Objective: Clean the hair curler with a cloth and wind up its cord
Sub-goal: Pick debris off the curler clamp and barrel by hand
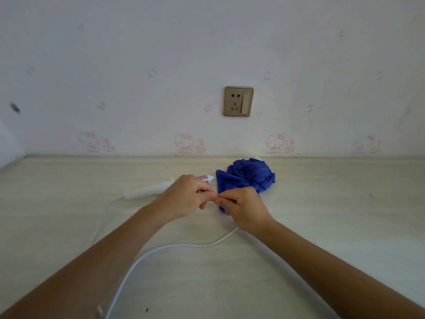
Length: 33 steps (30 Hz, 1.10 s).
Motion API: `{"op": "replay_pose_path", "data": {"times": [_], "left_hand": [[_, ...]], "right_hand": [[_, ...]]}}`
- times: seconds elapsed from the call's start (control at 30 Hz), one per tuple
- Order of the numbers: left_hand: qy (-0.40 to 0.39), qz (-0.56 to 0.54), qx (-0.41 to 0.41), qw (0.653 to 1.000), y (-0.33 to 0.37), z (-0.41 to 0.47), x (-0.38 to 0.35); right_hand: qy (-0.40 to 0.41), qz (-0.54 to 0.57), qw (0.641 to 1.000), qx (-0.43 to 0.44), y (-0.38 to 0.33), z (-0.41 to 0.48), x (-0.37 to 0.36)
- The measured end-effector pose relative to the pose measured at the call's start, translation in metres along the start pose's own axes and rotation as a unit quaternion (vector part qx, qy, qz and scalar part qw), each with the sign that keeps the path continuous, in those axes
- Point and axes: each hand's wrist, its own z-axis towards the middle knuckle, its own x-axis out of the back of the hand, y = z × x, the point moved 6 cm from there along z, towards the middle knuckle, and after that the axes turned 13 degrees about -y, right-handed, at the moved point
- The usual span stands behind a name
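The hair curler (147, 191) lies on the table (333, 203), white handle to the left, pink barrel tip (207, 178) showing behind my left hand (186, 196). Its white cord (174, 246) leaves the handle end, loops down the left side and curves back up under my right hand (245, 209). My hands meet fingertip to fingertip just in front of the curler. The right hand's fingers are pinched shut where the cord runs in. What the left hand's curled fingers hold is hidden. The crumpled blue cloth (249, 177) lies just behind my right hand, one corner beneath it.
A wall with a gold socket and switch plate (238, 101) rises right behind the table's far edge. The cord's lower loop reaches the table's near edge at the bottom left (115, 298).
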Motion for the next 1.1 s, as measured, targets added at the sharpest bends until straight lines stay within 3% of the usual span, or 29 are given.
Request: {"op": "replay_pose_path", "data": {"times": [0.1,0.17,0.27,0.53,0.6,0.7,0.8,0.87,1.0,1.1], "left_hand": [[0.069,-0.009,-0.011,0.997,-0.020,-0.012,0.019],[0.115,0.110,0.022,0.987,-0.042,-0.019,0.036],[0.080,0.211,0.093,0.970,-0.075,-0.019,0.048],[0.039,0.244,0.162,0.955,-0.094,0.002,0.051],[0.050,0.178,0.168,0.968,-0.099,-0.001,0.050],[0.116,-0.046,0.161,0.979,-0.105,-0.008,0.050],[0.158,-0.344,0.156,0.912,-0.110,-0.009,0.046],[0.152,-0.463,0.142,0.861,-0.111,-0.009,0.039],[0.143,-0.575,0.089,0.800,-0.112,-0.005,0.024],[0.141,-0.566,0.086,0.808,-0.112,-0.002,0.019]], "right_hand": [[0.031,0.025,0.999,0.020,0.002,0.007,-0.007],[0.059,0.035,0.997,0.032,0.005,0.010,-0.011],[0.092,0.045,0.994,0.035,0.008,0.017,-0.018],[0.086,0.087,0.991,0.058,0.004,0.043,-0.024],[0.081,0.107,0.989,0.055,0.003,0.047,-0.027],[0.087,0.166,0.981,0.057,0.000,0.055,-0.031],[0.103,0.228,0.967,0.048,-0.002,0.066,-0.034],[0.097,0.253,0.961,0.051,-0.003,0.072,-0.038],[0.059,0.257,0.962,0.071,-0.002,0.078,-0.052],[0.035,0.200,0.976,0.072,-0.001,0.084,-0.055]]}}
